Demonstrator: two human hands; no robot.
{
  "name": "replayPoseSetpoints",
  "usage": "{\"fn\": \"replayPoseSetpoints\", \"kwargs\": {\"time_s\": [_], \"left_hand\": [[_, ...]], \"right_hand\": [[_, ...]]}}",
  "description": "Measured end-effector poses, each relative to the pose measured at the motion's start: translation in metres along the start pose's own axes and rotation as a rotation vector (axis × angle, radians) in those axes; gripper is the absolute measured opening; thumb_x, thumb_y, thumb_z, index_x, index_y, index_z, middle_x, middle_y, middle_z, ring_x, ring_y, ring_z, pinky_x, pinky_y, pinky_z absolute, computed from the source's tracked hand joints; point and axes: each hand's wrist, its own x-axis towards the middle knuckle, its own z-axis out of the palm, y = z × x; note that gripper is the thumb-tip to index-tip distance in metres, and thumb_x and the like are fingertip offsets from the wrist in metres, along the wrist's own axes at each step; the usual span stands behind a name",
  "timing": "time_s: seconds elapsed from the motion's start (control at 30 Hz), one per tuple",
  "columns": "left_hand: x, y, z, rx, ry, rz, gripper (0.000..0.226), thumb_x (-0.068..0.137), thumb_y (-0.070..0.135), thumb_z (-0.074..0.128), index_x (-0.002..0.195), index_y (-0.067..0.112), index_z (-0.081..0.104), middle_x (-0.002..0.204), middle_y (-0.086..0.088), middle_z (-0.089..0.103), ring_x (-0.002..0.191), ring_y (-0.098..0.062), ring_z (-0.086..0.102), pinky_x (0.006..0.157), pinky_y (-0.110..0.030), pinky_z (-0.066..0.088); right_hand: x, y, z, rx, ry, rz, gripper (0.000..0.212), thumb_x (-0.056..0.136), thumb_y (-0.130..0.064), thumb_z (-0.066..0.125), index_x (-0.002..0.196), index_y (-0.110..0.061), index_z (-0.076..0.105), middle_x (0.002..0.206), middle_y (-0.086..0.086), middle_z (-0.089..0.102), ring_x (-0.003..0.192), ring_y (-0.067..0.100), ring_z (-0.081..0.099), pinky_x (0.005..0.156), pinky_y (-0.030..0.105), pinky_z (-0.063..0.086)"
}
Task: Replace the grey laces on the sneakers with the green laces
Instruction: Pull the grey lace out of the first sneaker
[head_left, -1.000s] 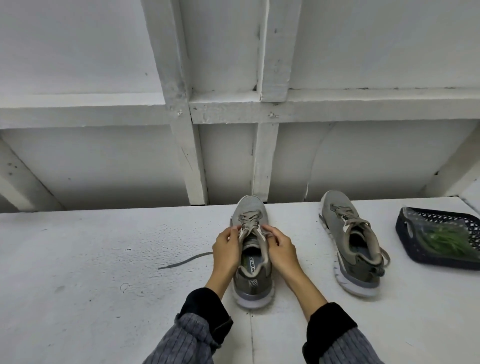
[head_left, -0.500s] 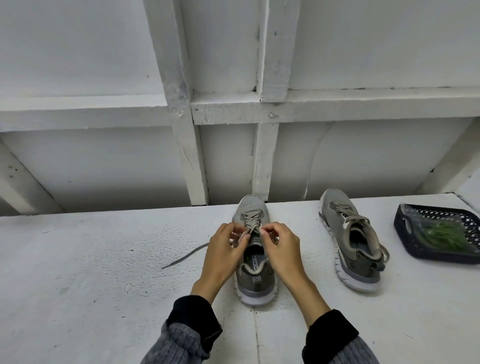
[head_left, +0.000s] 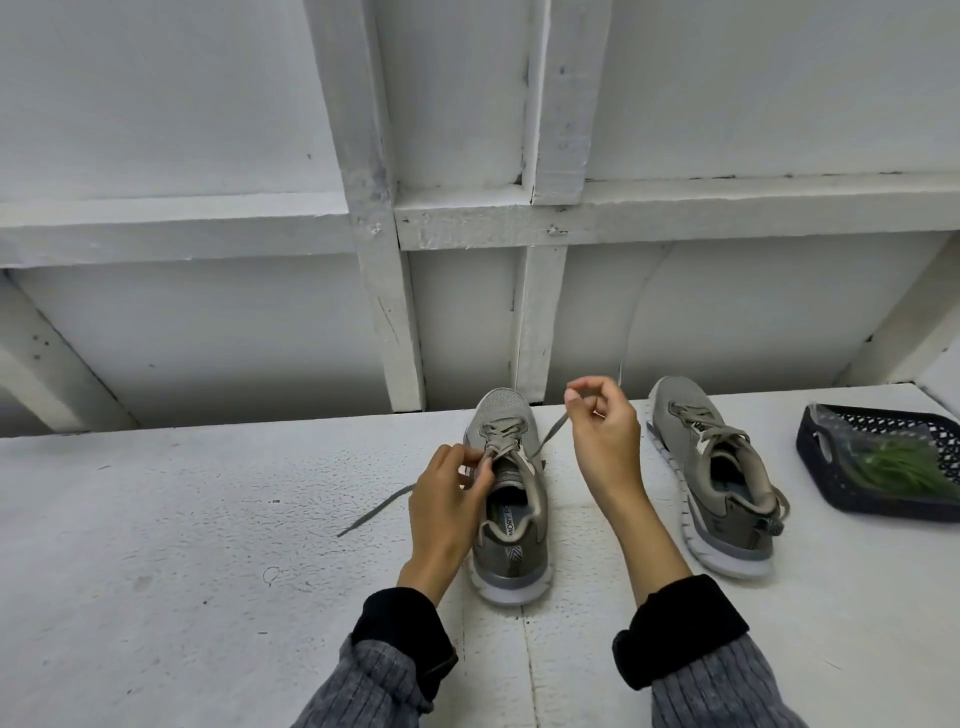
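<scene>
Meanwhile we had the near sneaker (head_left: 511, 512) standing on the white table (head_left: 182, 545), heel toward us, its grey lace (head_left: 551, 434) partly undone. Our left hand (head_left: 447, 506) pinched the lacing at the upper eyelets, fingers curled tight against the tongue. Our right hand (head_left: 605, 436) was raised above the table just right of the shoe, thumb and forefinger closed on the lace's free end, which ran taut down to the eyelets. Another loose lace end (head_left: 376, 509) trailed left across the table. We saw the second sneaker (head_left: 711, 467), fully laced, farther right, and beyond it a dark basket (head_left: 821, 457) holding the green laces (head_left: 898, 465).
</scene>
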Motion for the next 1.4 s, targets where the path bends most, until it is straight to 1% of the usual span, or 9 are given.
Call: {"fn": "replayPoseSetpoints", "kwargs": {"time_s": [0.13, 0.23, 0.33, 0.53, 0.67, 0.83, 1.07, 1.27, 1.4], "left_hand": [[0.000, 0.000, 0.001, 0.029, -0.017, 0.005, 0.008, 0.090, 0.039, 0.063, 0.089, 0.031, 0.063, 0.092, 0.018, 0.060, 0.082, 0.004, 0.058, 0.064, -0.026, 0.048], [0.002, -0.005, 0.001, 0.025, -0.028, 0.064, 0.009, 0.090, 0.036, 0.064, 0.092, 0.027, 0.064, 0.093, 0.017, 0.057, 0.093, -0.004, 0.049, 0.077, -0.024, 0.040], [0.008, -0.005, -0.001, 0.124, 0.010, 0.118, 0.008, 0.087, 0.035, 0.068, 0.089, 0.028, 0.066, 0.094, 0.015, 0.056, 0.095, -0.011, 0.045, 0.081, -0.029, 0.036], [0.020, 0.000, -0.010, 0.091, -0.134, 0.050, 0.011, 0.086, 0.036, 0.066, 0.082, 0.026, 0.065, 0.086, 0.013, 0.061, 0.080, -0.004, 0.059, 0.072, -0.030, 0.051], [0.017, 0.003, -0.011, 0.012, -0.121, 0.021, 0.010, 0.088, 0.033, 0.068, 0.083, 0.025, 0.066, 0.091, 0.012, 0.058, 0.073, 0.004, 0.062, 0.065, -0.016, 0.051], [0.016, -0.004, -0.013, -0.069, -0.097, -0.013, 0.012, 0.089, 0.031, 0.069, 0.081, 0.021, 0.067, 0.092, 0.008, 0.059, 0.071, 0.005, 0.063, 0.063, -0.013, 0.048], [0.013, -0.013, -0.008, -0.215, -0.046, -0.168, 0.015, 0.088, 0.026, 0.071, 0.074, 0.030, 0.067, 0.090, 0.004, 0.062, 0.067, -0.016, 0.068, 0.061, -0.043, 0.060], [0.014, -0.008, -0.013, -0.452, -0.120, -0.355, 0.011, 0.087, 0.019, 0.072, 0.079, 0.011, 0.072, 0.087, -0.009, 0.072, 0.077, -0.020, 0.072, 0.059, -0.026, 0.057], [0.016, -0.003, -0.018, -0.555, -0.182, -0.422, 0.013, 0.088, 0.014, 0.070, 0.083, 0.003, 0.071, 0.081, -0.009, 0.070, 0.067, -0.007, 0.070, 0.057, -0.020, 0.054]], "right_hand": [[0.002, 0.023, -0.007, -0.553, -0.044, 0.083, 0.009, 0.095, -0.021, 0.053, 0.102, -0.023, 0.058, 0.105, -0.002, 0.060, 0.100, 0.020, 0.047, 0.082, 0.035, 0.038], [-0.010, 0.038, -0.004, -0.628, -0.095, 0.128, 0.012, 0.093, -0.022, 0.057, 0.104, -0.026, 0.060, 0.120, -0.003, 0.054, 0.120, 0.022, 0.031, 0.090, 0.037, 0.025], [-0.022, 0.037, 0.007, -0.547, -0.123, -0.009, 0.005, 0.091, -0.023, 0.061, 0.089, -0.027, 0.063, 0.103, -0.012, 0.058, 0.107, 0.010, 0.040, 0.086, 0.032, 0.024], [-0.028, 0.044, 0.018, -0.400, -0.242, -0.060, 0.004, 0.087, -0.021, 0.069, 0.088, -0.018, 0.066, 0.091, -0.001, 0.063, 0.076, 0.003, 0.058, 0.066, 0.005, 0.039], [-0.030, 0.045, 0.017, -0.495, -0.238, -0.143, 0.007, 0.089, -0.022, 0.065, 0.091, -0.015, 0.066, 0.093, -0.003, 0.058, 0.078, 0.009, 0.059, 0.073, 0.021, 0.049], [-0.030, 0.049, 0.015, -0.519, -0.180, -0.195, 0.005, 0.091, -0.016, 0.063, 0.093, -0.014, 0.067, 0.093, -0.001, 0.058, 0.073, 0.006, 0.057, 0.066, 0.009, 0.043], [-0.030, 0.055, 0.015, -0.487, -0.104, -0.134, 0.011, 0.088, -0.010, 0.064, 0.098, -0.012, 0.060, 0.076, -0.001, 0.061, 0.072, 0.019, 0.059, 0.065, 0.032, 0.049], [-0.030, 0.051, 0.015, -0.467, -0.155, -0.165, 0.009, 0.089, -0.012, 0.063, 0.087, -0.020, 0.058, 0.084, -0.001, 0.061, 0.073, 0.014, 0.060, 0.065, 0.027, 0.050], [-0.027, 0.038, 0.016, -0.492, -0.255, -0.212, 0.010, 0.091, -0.020, 0.063, 0.100, -0.024, 0.067, 0.099, -0.008, 0.053, 0.081, 0.009, 0.059, 0.072, 0.025, 0.050]]}}
